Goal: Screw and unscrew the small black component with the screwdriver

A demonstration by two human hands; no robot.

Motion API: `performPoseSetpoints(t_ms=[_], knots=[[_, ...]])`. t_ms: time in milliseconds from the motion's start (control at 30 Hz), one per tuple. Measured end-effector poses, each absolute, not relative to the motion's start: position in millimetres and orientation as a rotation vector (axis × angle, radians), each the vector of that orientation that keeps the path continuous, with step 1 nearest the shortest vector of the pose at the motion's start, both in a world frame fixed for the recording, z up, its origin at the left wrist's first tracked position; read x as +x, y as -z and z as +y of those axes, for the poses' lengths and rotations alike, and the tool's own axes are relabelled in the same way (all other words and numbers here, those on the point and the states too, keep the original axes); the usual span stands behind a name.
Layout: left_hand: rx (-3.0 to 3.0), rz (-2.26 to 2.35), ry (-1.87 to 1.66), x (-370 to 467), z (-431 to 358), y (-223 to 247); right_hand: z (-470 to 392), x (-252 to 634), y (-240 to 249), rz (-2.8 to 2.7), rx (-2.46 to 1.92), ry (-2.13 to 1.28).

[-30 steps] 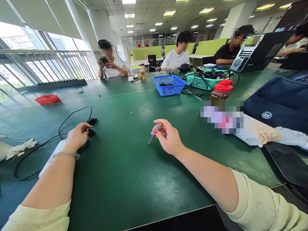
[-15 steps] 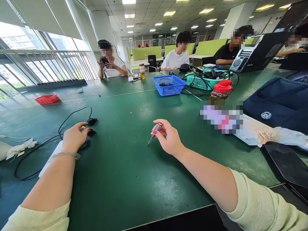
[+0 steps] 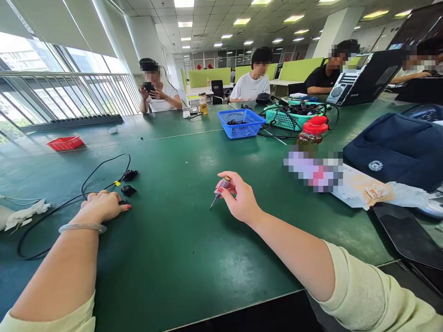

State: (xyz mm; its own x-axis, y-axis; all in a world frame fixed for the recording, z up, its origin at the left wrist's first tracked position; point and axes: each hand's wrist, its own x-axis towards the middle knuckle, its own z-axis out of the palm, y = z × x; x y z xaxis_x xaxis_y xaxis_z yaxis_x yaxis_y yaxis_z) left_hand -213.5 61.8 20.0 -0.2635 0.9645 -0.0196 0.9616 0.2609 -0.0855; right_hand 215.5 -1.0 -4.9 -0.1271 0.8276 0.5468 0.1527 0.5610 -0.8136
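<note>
My right hand [image 3: 238,196] grips a small screwdriver [image 3: 224,184], its tip slanting down to the left just above the green table. On the left, my left hand [image 3: 103,206] is lowered palm down, thumb and fingers curled over a black part [image 3: 123,202] that is mostly covered by the hand. Just beyond it lie a small black piece [image 3: 128,190] and another black piece [image 3: 130,174] near the end of a thin black cable [image 3: 83,186]. A yellow tag [image 3: 117,183] sits on the cable.
A red tray [image 3: 65,143] stands far left. Further back are a blue basket [image 3: 242,131] and a green basket [image 3: 282,121] full of cables. A red-lidded jar [image 3: 314,129], papers [image 3: 360,186] and a navy bag [image 3: 394,152] lie to the right. Several people sit around.
My left hand has let go of the small black piece by the yellow tag and moved down and left onto the other black part. My right hand keeps the screwdriver nearly still.
</note>
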Motion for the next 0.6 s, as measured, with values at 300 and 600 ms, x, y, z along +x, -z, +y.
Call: performPoseSetpoints(t_ms=[300,600], knots=[[-1.708,-2.433,-0.007,-175,51,-48,0,214,6,-1.621,-0.832,-0.723],[-1.786,-2.411,0.183,-158,47,-50,1,215,7,-1.633,-0.833,-0.702]])
